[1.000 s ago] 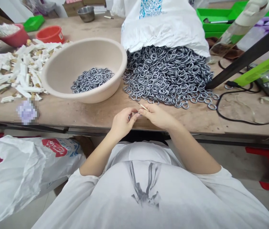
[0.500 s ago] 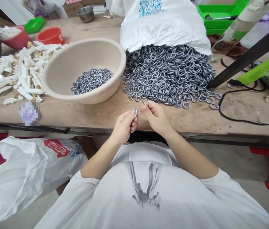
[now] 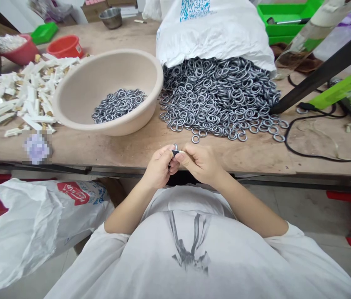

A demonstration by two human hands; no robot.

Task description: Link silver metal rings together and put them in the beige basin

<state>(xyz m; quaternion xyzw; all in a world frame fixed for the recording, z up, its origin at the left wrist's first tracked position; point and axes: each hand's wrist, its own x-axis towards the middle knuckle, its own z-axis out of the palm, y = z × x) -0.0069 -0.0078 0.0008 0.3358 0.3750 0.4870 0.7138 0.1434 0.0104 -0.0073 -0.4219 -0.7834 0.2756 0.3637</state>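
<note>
Head: ring (image 3: 175,146) in left hand (image 3: 160,167)

Printed in blue on the white sack (image 3: 219,39) lying on the table (image 3: 116,153): square-dotted code block (image 3: 195,10), cut by the upper edge of view; not decodable by eye. Printed on the white bag (image 3: 25,232) below the table edge: red panel (image 3: 73,193) with slanted white lettering, too blurred for certain reading. Immediately beside the panel, on the same bag: blue printed marks (image 3: 98,193), likewise illegible. On the side of the red tub (image 3: 65,46): small pale label (image 3: 78,49), too small to read. Legible words, brands or numbers: none.
</note>
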